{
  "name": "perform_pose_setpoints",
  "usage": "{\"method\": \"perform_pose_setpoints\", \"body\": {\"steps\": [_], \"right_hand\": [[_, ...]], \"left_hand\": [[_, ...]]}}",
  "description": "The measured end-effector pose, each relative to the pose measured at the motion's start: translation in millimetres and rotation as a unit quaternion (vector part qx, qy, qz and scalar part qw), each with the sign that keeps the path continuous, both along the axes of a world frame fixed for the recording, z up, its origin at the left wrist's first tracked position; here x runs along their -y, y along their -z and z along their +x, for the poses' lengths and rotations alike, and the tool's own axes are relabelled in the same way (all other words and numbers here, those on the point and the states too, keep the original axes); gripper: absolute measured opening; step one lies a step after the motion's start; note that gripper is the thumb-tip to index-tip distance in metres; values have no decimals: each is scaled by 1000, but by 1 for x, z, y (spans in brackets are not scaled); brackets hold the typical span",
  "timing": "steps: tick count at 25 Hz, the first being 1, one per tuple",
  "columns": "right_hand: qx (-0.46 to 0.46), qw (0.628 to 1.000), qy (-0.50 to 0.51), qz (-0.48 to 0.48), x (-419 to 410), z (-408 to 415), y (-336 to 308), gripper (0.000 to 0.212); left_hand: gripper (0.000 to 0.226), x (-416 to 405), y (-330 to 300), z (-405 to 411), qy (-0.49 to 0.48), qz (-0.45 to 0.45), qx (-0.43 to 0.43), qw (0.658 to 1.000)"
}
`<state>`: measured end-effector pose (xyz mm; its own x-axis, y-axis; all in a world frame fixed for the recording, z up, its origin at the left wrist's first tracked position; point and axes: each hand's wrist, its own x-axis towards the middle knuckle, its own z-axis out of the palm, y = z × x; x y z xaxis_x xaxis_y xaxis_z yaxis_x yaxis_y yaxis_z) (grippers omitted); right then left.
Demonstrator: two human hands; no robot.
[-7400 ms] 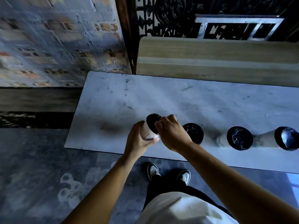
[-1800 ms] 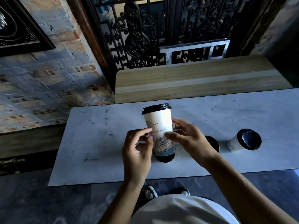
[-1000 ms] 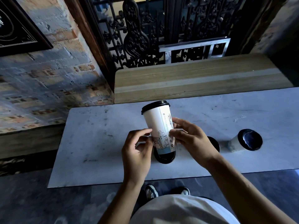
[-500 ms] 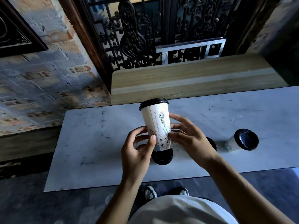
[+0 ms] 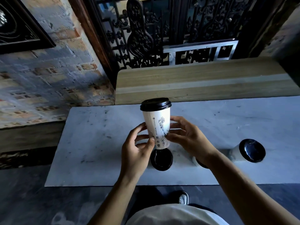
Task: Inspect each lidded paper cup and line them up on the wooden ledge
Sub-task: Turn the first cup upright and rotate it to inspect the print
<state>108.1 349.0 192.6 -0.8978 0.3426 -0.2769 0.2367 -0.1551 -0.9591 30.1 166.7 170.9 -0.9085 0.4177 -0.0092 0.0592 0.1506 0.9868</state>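
Your fingers (image 5: 150, 141) pinch the lower part of the raised paper cup (image 5: 157, 127) from both sides: your left hand (image 5: 137, 153) presses thumb and fingertips on its left flank, your right hand (image 5: 186, 138) cradles the right flank with fingers spread, so both hands are closed around the one cup. Since half a second ago you have turned it a little further; the printed seam with its small symbols and the line drawing now face you more squarely, where a second ago a skyline sketch showed. The cup is white, tapering to its base, capped by a black lid (image 5: 155, 104), and you hold it nearly upright, slightly tilted, in the air over the near part of the marble bench (image 5: 97, 143). Right below it stands a second cup (image 5: 161, 159), seen lid-on. A third cup (image 5: 200, 163) is mostly hidden behind your right wrist, and a fourth cup (image 5: 250, 151) stands well to the right. Beyond the bench lies the wooden ledge (image 5: 203, 82), bare of cups.
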Motion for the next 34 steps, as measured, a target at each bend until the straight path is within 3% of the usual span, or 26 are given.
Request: {"method": "perform_pose_setpoints", "body": {"steps": [7, 10, 16, 21, 24, 27, 34], "right_hand": [[6, 988, -90, 129, -3, -59, 19, 57], [19, 981, -100, 165, 2, -99, 30, 51], [63, 974, -70, 206, 11, -235, 68, 54], [73, 953, -26, 292, -4, -377, 135, 54], [74, 950, -23, 302, -18, -440, 186, 53], [76, 947, -11, 313, -22, -478, 227, 58], [117, 954, 15, 274, -15, -497, 270, 62]], "left_hand": [[53, 9, 8, -39, -8, -3, 4, 1000], [52, 14, 20, -81, 2, 1, 26, 1000], [56, 1, 70, -225, -4, -87, 12, 996], [45, -34, 147, -375, -9, -134, -3, 991], [43, -54, 197, -436, -36, -119, -6, 992], [44, -68, 241, -476, -44, -102, 42, 993], [56, -74, 265, -478, -31, -65, 62, 995]]}}
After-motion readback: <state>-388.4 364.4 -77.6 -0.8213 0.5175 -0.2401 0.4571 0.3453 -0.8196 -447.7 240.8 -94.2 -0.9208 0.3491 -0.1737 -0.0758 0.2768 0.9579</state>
